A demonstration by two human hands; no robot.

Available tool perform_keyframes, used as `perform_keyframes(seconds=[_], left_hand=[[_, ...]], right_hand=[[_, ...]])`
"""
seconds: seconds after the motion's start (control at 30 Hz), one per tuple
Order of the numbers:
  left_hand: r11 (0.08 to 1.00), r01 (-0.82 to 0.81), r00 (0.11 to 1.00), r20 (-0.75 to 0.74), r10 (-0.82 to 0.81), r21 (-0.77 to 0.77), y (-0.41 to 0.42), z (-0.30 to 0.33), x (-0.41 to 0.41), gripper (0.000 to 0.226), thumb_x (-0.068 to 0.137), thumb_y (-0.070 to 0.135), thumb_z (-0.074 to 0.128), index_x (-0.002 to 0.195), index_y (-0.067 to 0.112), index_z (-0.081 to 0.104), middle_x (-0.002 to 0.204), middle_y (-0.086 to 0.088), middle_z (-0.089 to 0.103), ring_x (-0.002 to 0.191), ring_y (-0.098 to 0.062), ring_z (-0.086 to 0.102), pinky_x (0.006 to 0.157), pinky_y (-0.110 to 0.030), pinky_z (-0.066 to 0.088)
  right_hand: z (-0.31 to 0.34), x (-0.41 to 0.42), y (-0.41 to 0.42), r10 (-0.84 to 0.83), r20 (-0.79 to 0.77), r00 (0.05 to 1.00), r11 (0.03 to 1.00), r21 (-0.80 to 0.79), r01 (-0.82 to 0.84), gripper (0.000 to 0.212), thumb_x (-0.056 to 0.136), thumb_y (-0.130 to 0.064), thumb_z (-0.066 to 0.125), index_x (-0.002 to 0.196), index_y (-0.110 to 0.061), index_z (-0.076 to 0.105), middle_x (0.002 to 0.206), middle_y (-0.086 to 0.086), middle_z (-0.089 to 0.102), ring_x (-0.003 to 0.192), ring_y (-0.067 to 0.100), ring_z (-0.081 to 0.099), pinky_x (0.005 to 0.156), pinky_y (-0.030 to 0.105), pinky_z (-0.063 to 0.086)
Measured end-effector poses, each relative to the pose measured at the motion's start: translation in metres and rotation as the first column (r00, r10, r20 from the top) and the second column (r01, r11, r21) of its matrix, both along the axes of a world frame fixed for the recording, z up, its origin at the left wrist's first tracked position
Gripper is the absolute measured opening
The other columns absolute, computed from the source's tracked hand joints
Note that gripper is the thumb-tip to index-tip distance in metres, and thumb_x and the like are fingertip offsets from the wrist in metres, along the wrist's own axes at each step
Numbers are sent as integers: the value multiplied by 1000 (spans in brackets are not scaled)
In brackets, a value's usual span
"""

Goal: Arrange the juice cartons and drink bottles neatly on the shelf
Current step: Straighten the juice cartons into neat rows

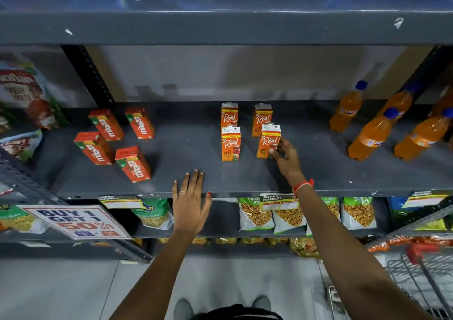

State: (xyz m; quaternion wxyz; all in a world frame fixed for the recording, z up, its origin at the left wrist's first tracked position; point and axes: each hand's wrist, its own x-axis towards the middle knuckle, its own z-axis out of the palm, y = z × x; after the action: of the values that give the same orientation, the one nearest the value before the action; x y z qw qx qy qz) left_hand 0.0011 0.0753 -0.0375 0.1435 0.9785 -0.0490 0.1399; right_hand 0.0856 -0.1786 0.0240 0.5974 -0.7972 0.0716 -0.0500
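On the grey middle shelf (191, 145) stand several orange Real juice cartons in two rows, among them a front left carton (230, 143) and a front right carton (267, 141). My right hand (285, 156) grips the front right carton at its lower right side. My left hand (190, 200) lies flat and open on the shelf's front edge, holding nothing. Several red Maaza cartons (133, 164) stand loosely spaced at the left. Several orange drink bottles with blue caps (371, 137) stand at the right.
Snack packets (256, 214) fill the shelf below, behind price tags and a "Buy 1 Get 1" sign (76, 221). Tomato sauce pouches (27, 94) stand at the far left. Blue packets lie on the top shelf. A shopping cart (421, 278) stands at the lower right.
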Motion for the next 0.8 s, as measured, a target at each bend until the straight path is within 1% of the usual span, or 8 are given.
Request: perform_keyframes(seconds=[0.17, 0.27, 0.37, 0.43, 0.5, 0.63, 0.7, 0.8], left_hand=[[1000, 2, 1000, -9, -2, 26, 2, -1, 0, 57, 88, 43, 27, 138, 16, 34, 143, -5, 43, 135, -25, 34, 112, -49, 13], [1000, 15, 1000, -18, -15, 12, 3, 1, 0, 56, 89, 43, 26, 138, 16, 33, 144, -4, 42, 135, -24, 33, 113, -44, 7], [998, 52, 999, -13, -52, -25, 8, 2, -3, 55, 90, 40, 28, 139, 16, 33, 145, -4, 40, 136, -22, 32, 113, -39, 4], [995, 53, 999, 16, -51, -85, 19, 0, -13, 54, 90, 37, 31, 140, 17, 31, 147, -2, 37, 138, -18, 25, 115, -37, -1], [991, -10, 999, 45, 16, -134, 37, -5, -28, 55, 88, 36, 34, 140, 19, 30, 148, -2, 35, 139, -14, 17, 115, -38, -7], [952, -240, 964, 68, 256, -190, 86, -14, -45, 57, 84, 38, 34, 138, 18, 29, 146, -9, 37, 137, -18, 17, 112, -55, 6], [931, -292, 945, 83, 316, -221, 112, -10, -42, 56, 85, 39, 32, 135, 14, 33, 145, -12, 38, 136, -20, 21, 112, -57, 10], [928, -297, 942, 91, 323, -224, 148, 3, -26, 61, 86, 43, 29, 137, 11, 33, 147, -12, 35, 138, -24, 22, 113, -56, 9]], right_hand=[[1, 0, -1, 48, -10, 999, 999, -22, -49, 47, 89, 0, 49, 134, -5, 36, 137, 18, 48, 128, 32, 45, 103, 38, 38], [-3, -9, 7, -56, 26, 998, 998, -28, 57, 57, 87, 2, 51, 138, -14, 30, 145, 17, 36, 135, 30, 35, 111, 42, 32], [-3, -43, 36, -337, 273, 901, 938, 15, 346, 59, 81, 7, 53, 134, -13, 36, 140, 16, 34, 129, 20, 37, 109, 22, 34], [-3, -68, 67, -362, 413, 836, 915, -12, 403, 47, 77, 6, 50, 122, -5, 45, 128, 23, 40, 113, 17, 44, 98, 10, 35], [-9, -80, 98, -219, 454, 864, 949, -107, 297, 38, 76, 1, 50, 113, 0, 49, 120, 27, 45, 107, 24, 47, 95, 9, 35], [-19, -68, 156, 186, 316, 930, 964, -242, -111, 33, 80, -7, 59, 113, -12, 54, 113, 12, 56, 109, 30, 54, 97, 46, 45], [-15, -58, 186, 346, 202, 916, 931, -198, -308, 41, 78, -10, 68, 116, -15, 53, 111, 5, 57, 107, 21, 56, 97, 44, 48], [-10, -40, 229, 498, 63, 865, 864, -124, -488, 63, 72, -13, 76, 126, -11, 44, 127, 8, 52, 113, 14, 48, 102, 31, 43]])
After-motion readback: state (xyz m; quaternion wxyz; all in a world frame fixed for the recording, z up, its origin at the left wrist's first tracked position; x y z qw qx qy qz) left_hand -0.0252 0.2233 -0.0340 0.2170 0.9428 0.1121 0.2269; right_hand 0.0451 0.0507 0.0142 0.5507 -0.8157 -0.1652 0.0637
